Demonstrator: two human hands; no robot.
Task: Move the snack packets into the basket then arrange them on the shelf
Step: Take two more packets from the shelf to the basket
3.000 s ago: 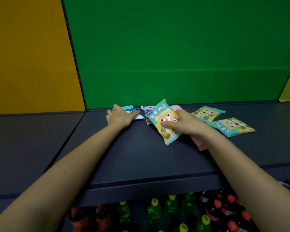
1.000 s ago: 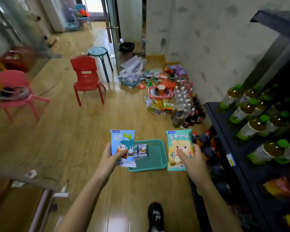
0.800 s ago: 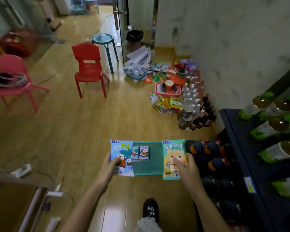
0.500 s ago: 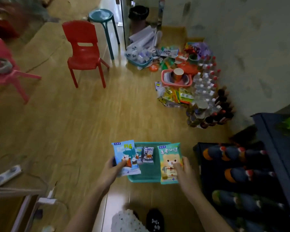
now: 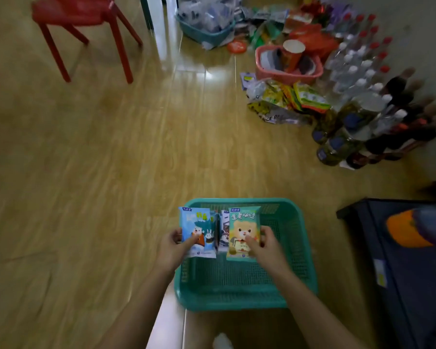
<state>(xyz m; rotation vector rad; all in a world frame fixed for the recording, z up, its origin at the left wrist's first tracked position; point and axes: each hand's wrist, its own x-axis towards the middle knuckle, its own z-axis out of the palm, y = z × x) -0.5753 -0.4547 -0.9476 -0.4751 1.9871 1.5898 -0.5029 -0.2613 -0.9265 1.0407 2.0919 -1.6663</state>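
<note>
Fingers (image 5: 174, 235) of the left hand (image 5: 170, 250) are curled round the left edge of a blue snack packet (image 5: 198, 227), with the thumb pressed on its printed front, so the packet is pinched firmly and stands upright facing the camera. It hangs over the left rim of the teal basket (image 5: 237, 302), which sits on the wooden floor (image 5: 98, 147) close to the person. Just right of the blue packet, a couple of smaller packets (image 5: 224, 234) show inside the basket, partly hidden between the two held ones. Next comes a green bear packet (image 5: 242, 222), also upright, over the basket's middle. The right hand (image 5: 266, 248) grips it the same way: thumb on the front, the other fingers wrapped behind its right edge. Whether either held packet touches the basket's mesh bottom cannot be told.

At far left stands a red chair (image 5: 86, 21). Further right, against the far side, a second teal basket (image 5: 207, 34) holds pale wrapped goods, then a pink basket (image 5: 287, 71) with a paper cup in it. Loose yellow and green snack bags (image 5: 287, 99) lie on the floor near it, beside a cluster of bottles (image 5: 363, 96). At the right edge is a dark shelf (image 5: 413, 273).
</note>
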